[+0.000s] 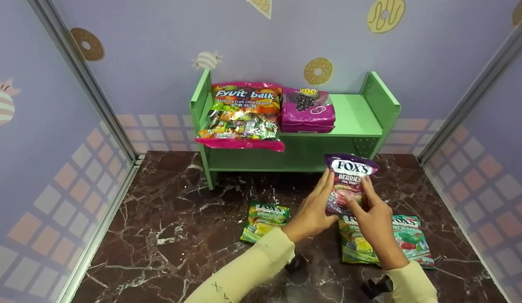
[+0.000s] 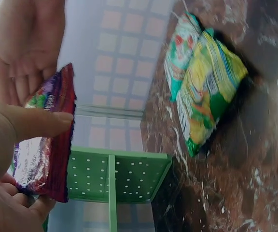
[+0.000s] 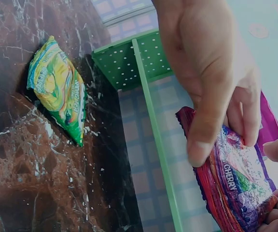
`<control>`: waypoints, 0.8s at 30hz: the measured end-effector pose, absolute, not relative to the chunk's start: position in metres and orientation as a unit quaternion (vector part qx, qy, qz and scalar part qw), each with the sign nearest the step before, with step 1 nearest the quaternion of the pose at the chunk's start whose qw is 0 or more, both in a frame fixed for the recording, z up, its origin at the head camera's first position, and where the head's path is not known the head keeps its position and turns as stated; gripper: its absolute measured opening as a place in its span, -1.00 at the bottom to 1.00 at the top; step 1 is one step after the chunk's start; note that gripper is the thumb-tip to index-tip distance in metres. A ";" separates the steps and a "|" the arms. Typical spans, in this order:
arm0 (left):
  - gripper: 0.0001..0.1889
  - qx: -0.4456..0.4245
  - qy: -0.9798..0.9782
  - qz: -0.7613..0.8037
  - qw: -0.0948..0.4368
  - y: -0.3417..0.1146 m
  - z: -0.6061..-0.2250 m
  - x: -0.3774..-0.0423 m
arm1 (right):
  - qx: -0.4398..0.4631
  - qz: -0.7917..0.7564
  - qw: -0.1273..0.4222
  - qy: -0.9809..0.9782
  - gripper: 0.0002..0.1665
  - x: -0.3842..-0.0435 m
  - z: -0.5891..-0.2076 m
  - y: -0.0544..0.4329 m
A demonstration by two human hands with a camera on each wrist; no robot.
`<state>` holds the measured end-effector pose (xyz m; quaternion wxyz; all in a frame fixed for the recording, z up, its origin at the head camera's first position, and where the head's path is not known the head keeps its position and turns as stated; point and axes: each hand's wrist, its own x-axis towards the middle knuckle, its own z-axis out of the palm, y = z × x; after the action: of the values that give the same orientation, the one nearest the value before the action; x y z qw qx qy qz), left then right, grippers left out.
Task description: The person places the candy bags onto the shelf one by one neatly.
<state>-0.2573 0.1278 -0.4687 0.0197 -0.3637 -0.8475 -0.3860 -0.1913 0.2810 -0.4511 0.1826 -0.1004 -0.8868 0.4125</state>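
Both hands hold a purple Fox's Berries candy bag (image 1: 347, 181) upright above the floor, in front of the shelf's right half. My left hand (image 1: 313, 210) grips the bag's left side, and my right hand (image 1: 376, 221) grips its right side with the thumb across the front. In the left wrist view, the candy bag (image 2: 35, 159) shows its crimped red edge, with a thumb pressed on it. The right wrist view shows the same candy bag (image 3: 235, 179) between the fingers of both hands, the word "Cherry" readable on it.
A green two-tier shelf (image 1: 355, 113) stands against the back wall. On its top tier are a Fyvit Baik candy bag (image 1: 246, 113) and a purple candy pack (image 1: 308, 111). Yellow-green Fox's bags (image 1: 265, 221) and a mint-green Fox's bag (image 1: 412, 237) lie on the marbled floor (image 1: 160, 240).
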 end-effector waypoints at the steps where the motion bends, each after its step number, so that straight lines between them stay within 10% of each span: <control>1: 0.19 -0.364 -0.850 -0.380 0.025 0.128 -0.469 -0.258 | -0.100 0.412 0.184 -0.887 -0.19 -0.192 -0.450 0.281; 24: 0.12 -0.386 -0.856 -0.340 0.043 0.141 -0.448 -0.272 | -0.107 0.415 0.184 -0.884 -0.18 -0.201 -0.433 0.293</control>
<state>-0.2721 0.1409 -0.4477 0.0425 -0.3863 -0.8563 -0.3403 -0.2015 0.2927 -0.4329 0.1837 -0.1075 -0.8845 0.4152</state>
